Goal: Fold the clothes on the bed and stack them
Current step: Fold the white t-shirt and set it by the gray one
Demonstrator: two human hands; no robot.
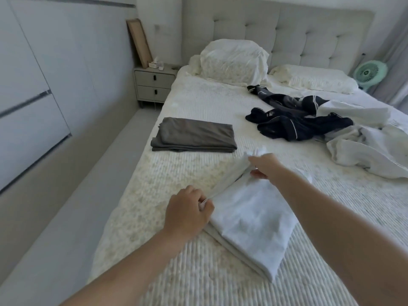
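Observation:
A white garment (pixel 254 219) lies partly folded on the bed (pixel 198 102) in front of me. My left hand (pixel 187 210) pinches its near left edge. My right hand (pixel 263 165) grips the far corner of the same edge, lifted a little off the cover. Further left on the bed rests a folded grey garment (pixel 194 134). A crumpled dark navy garment (pixel 295 120) with thin white piping lies at the middle right. Beside it, unfolded white clothes (pixel 364 142) are heaped at the right edge.
Two pillows (pixel 234 60) lean at the tufted headboard. A grey nightstand (pixel 154 85) with a tissue box stands left of the bed, with a framed board leaning behind it. A green fan (pixel 369 72) sits at the far right. White wardrobe doors line the left wall.

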